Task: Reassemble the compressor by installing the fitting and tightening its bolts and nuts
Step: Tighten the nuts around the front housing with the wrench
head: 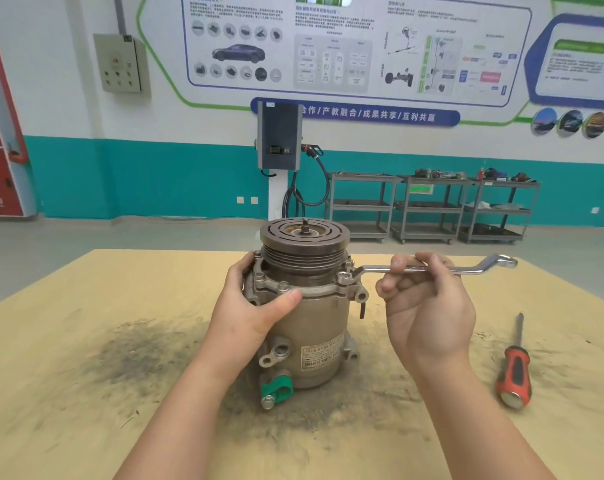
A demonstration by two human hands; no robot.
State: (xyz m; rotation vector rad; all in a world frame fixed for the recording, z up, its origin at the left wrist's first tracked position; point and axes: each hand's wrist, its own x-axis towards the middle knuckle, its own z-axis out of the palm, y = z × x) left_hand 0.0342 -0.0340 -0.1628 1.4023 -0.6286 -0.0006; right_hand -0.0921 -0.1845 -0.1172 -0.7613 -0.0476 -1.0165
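Note:
The compressor stands upright on the wooden table, its grooved pulley on top and a green clip near its base. My left hand grips the left side of its flange, thumb laid across the front rim. My right hand holds a silver offset ring wrench by the shaft. The wrench's near ring sits over a bolt on the flange's right side. Another bolt head shows at the flange front.
A red and black screwdriver lies on the table to the right. Dark grime stains the tabletop around the compressor. Grey shelf carts and a wall-mounted charger stand far behind.

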